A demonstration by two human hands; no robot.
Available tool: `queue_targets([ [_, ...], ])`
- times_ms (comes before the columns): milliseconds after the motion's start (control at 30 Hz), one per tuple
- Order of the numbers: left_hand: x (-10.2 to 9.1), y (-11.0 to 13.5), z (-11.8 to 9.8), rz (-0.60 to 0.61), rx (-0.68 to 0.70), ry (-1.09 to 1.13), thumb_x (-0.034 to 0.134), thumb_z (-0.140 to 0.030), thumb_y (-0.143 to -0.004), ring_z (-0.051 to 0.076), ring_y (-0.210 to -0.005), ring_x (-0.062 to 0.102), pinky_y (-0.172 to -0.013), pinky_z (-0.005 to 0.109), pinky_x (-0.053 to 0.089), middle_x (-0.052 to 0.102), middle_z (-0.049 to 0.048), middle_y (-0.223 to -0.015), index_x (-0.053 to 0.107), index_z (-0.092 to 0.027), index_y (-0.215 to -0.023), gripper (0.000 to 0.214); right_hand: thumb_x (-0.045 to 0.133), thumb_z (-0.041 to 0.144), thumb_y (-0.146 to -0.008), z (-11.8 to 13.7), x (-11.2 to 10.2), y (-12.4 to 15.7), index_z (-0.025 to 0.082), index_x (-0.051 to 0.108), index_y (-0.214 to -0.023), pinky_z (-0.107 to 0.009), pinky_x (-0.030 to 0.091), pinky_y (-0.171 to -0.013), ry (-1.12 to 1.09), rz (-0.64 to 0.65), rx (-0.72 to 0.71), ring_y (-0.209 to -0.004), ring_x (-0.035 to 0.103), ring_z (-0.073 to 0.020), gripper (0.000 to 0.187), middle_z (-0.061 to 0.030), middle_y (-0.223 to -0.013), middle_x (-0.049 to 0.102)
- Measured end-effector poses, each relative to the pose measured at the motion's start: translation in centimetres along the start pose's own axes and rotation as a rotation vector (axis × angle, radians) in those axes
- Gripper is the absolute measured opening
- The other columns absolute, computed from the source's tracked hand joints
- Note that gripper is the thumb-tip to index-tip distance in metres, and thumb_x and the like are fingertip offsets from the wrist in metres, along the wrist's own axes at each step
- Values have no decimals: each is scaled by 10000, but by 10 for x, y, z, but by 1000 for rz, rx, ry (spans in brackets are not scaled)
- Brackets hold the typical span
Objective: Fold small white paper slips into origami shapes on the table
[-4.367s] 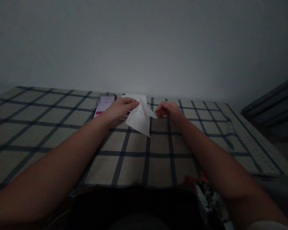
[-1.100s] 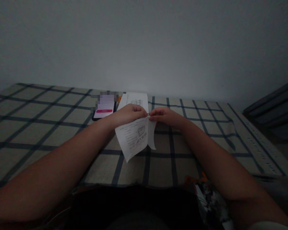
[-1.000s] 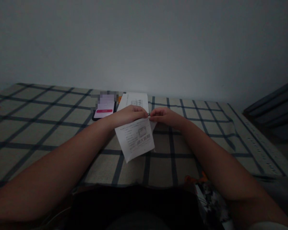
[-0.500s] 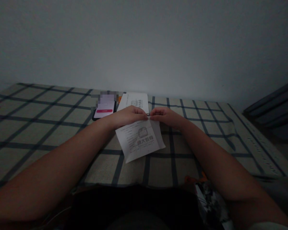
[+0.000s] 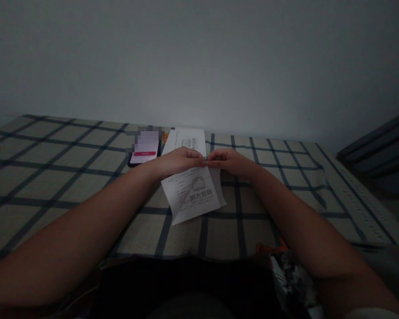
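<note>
Sheet of thin white paper, dark-printed and creased (image 5: 191, 195), hangs down and toward the wearer from two sets of fingertips, its printed face to the camera. Person's left hand (image 5: 182, 159) lies over the sheet's upper edge, thumb and fingers drawn together in a narrow pinch on it; right hand (image 5: 232, 161) comes in from the opposite side, fingers curled, tips closed on the same edge toward its right end. Fingertips of the two hands nearly meet; whether they touch, cannot tell. Small dark item (image 5: 205, 158) shows just at the gap between them; too small to identify, and whether either hand grips it is unclear. Key relation: both pinches sit at the top, toward the right, so most of the paper lies below and to the left of the grip, on the left hand's side. Left hand nearer the bulk, right hand nearer the right end. Lower edge slants, rising to the right; long axis hard to judge, top being covered. Another layer of paper shows behind the right margin. Beyond the left hand, flat white rectangular pad or booklet with dark print (image 5: 186, 137), partly hidden by that hand; left of it, black-edged phone with lit pale screen and pink bar (image 5: 145, 153). Both lie on beige cloth with dark blue checks (image 5: 269, 199).
</note>
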State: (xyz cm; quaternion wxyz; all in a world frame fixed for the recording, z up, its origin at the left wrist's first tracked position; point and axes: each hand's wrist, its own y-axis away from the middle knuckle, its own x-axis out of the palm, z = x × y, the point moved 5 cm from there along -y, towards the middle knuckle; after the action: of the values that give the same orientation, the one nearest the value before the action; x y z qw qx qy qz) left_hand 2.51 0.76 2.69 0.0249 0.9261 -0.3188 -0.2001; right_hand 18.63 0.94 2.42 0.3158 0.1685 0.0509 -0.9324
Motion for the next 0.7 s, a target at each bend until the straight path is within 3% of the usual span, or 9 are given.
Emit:
queue_targets([
  [167, -1, 0, -1, -15, -10, 23, 663, -426, -787, 166, -709, 637, -659, 273, 475, 707, 41, -821, 723, -172, -899, 284, 722, 355, -776, 0, -2, -2, 178, 648, -845, -286, 474, -733, -27, -64, -55, -780, 596, -133, 204, -15, -848, 669],
  [400, -2, 2, 3, -63, -36, 39, 651, -451, -791, 171, -660, 633, -586, 271, 459, 698, 53, -804, 704, -174, -906, 304, 725, 351, -792, 0, 1, 4, 194, 668, -900, -287, 500, -732, -140, -10, 83, -802, 627, -148, 199, -34, -910, 699],
  [700, 1, 3, -4, -23, -37, 58, 700, -372, -754, 157, -650, 622, -595, 258, 457, 695, 33, -768, 707, -172, -866, 228, 732, 428, -788, -2, -1, 4, 204, 696, -982, -288, 512, -721, -40, -2, 143, -846, 645, -172, 298, -55, -981, 719],
])
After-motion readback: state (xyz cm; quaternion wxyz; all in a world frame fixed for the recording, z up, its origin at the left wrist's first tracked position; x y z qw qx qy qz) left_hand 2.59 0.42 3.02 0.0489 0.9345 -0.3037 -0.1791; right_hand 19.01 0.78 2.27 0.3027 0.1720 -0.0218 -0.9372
